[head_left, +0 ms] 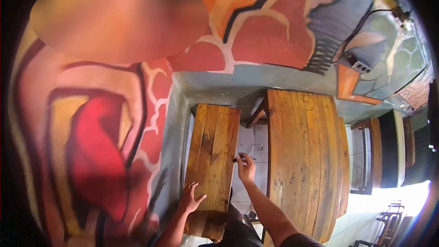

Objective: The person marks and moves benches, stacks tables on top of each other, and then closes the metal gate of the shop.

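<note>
Below my head camera, looking straight down, a narrow wooden bench (211, 164) of long varnished planks stands close beside a painted mural wall (91, 146), with a wider wooden table (305, 155) to its right and a strip of pale tiled floor (253, 144) between them. My left hand (190, 199) rests flat on the near part of the bench top, fingers spread wide and gripping nothing. My right hand (246, 167) reaches to the bench's right edge, its fingertips pinched together around a small dark object (235, 159); it is too small to tell what it is, and I cannot tell whether it touches the wood. I judge the bench to be heavy, stiff and solid, with a smooth finish that could be a little slick under the palm; the long side edges or the ends of the planks look like the surest places to take hold. The small dark object seems light enough for a fingertip pinch. More wooden furniture (375, 155) stands further right, near bright daylight.
</note>
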`<state>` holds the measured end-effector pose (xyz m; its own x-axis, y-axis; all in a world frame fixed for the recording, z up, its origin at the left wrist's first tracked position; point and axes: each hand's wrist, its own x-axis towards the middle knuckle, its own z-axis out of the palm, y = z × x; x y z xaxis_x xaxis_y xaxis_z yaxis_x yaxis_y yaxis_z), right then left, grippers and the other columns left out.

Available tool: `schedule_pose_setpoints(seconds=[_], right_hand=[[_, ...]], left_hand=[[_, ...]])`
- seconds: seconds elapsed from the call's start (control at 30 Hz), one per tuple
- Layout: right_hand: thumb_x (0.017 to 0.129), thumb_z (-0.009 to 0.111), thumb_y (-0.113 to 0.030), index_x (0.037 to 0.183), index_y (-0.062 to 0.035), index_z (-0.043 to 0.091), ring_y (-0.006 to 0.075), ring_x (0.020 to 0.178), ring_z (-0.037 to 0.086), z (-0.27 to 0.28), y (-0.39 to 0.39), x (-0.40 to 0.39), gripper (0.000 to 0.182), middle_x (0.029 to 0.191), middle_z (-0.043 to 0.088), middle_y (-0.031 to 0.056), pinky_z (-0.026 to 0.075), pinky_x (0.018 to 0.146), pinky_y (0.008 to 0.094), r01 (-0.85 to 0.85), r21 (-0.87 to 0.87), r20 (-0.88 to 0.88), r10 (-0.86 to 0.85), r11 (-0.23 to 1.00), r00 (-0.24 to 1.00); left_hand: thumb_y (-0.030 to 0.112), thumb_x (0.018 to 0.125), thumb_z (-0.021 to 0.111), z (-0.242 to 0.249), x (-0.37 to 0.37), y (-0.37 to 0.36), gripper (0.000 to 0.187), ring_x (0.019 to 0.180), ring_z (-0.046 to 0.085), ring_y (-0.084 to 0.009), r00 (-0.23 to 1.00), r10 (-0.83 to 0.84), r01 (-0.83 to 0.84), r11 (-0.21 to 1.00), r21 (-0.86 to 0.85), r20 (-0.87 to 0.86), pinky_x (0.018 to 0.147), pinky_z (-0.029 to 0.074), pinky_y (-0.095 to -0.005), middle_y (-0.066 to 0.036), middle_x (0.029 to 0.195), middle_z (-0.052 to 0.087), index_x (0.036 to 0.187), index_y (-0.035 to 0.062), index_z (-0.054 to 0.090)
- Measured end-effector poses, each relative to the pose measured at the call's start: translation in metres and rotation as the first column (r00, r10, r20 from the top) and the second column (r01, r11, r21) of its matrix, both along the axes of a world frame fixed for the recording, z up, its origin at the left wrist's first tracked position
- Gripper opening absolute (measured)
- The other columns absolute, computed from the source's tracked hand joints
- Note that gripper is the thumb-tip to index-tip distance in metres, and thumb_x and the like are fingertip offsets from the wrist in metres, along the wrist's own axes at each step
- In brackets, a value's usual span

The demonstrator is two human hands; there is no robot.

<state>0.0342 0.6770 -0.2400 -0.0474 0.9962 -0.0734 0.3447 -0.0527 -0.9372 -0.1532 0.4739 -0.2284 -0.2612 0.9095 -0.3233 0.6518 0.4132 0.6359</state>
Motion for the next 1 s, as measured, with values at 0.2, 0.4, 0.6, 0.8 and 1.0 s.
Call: schedule_pose_setpoints(seconds=[0.2, 0.4, 0.6, 0.8, 1.0], right_hand=[[0.088, 0.06, -0.02, 0.101, -0.0053, 0.059, 0.028, 0.074, 0.061, -0.15, 0.116, -0.033, 0.02, 0.092, 0.058, 0.014, 0.05, 0.063, 0.0366, -0.133, 0.082, 0.164, 0.119, 0.988, 0.979], [0.089, 0.058, -0.019, 0.097, -0.003, 0.056, 0.0308, 0.077, 0.06, -0.22, 0.201, -0.059, 0.018, 0.091, 0.057, 0.0158, 0.05, 0.062, 0.0385, -0.094, 0.168, 0.168, 0.065, 0.981, 0.984], [0.089, 0.058, -0.013, 0.098, -0.003, 0.058, 0.0376, 0.082, 0.059, -0.23, 0.272, -0.079, 0.014, 0.091, 0.06, 0.0184, 0.047, 0.068, 0.0424, -0.077, 0.389, 0.354, -0.072, 0.918, 0.933], [0.089, 0.056, -0.015, 0.098, -0.0038, 0.055, 0.0377, 0.086, 0.056, -0.254, 0.28, -0.085, 0.014, 0.092, 0.057, 0.0182, 0.046, 0.073, 0.0429, -0.154, 0.255, 0.301, 0.073, 0.955, 0.951], [0.088, 0.055, -0.011, 0.098, -0.0058, 0.056, 0.0387, 0.091, 0.056, -0.24, 0.279, -0.087, 0.011, 0.094, 0.058, 0.0182, 0.046, 0.072, 0.0444, -0.213, 0.264, 0.457, 0.073, 0.941, 0.886]], left_hand=[[0.058, 0.068, 0.07, -0.156, -0.032, 0.099, 0.111, 0.14, 0.009, -0.0355, 0.962, -0.126, 0.017, 0.913, -0.407, -0.243, 0.111, 0.015, -0.0527, -0.019, 0.151, 0.007, 0.147, 0.0109, 0.008], [0.065, 0.042, 0.081, -0.212, -0.056, 0.16, 0.149, 0.14, -0.008, -0.0387, 0.929, -0.202, 0.014, 0.856, -0.517, -0.309, 0.108, 0.003, -0.0616, -0.023, 0.151, -0.01, 0.146, 0.0088, -0.01], [0.063, 0.037, 0.084, -0.227, -0.064, 0.15, 0.16, 0.137, -0.017, -0.0419, 0.94, -0.247, 0.083, 0.836, -0.542, -0.237, 0.109, 0.0, -0.06, -0.026, 0.148, -0.02, 0.142, 0.0077, -0.023], [0.063, 0.036, 0.083, -0.228, -0.067, 0.15, 0.156, 0.138, -0.01, -0.0446, 0.955, -0.207, 0.083, 0.873, -0.481, -0.211, 0.108, 0.002, -0.0614, -0.029, 0.148, -0.014, 0.145, 0.0046, -0.012], [0.064, 0.035, 0.083, -0.226, -0.069, 0.151, 0.155, 0.138, -0.008, -0.0457, 0.951, -0.224, 0.094, 0.868, -0.488, -0.214, 0.108, 0.005, -0.0616, -0.029, 0.148, -0.012, 0.145, 0.0026, -0.009]])
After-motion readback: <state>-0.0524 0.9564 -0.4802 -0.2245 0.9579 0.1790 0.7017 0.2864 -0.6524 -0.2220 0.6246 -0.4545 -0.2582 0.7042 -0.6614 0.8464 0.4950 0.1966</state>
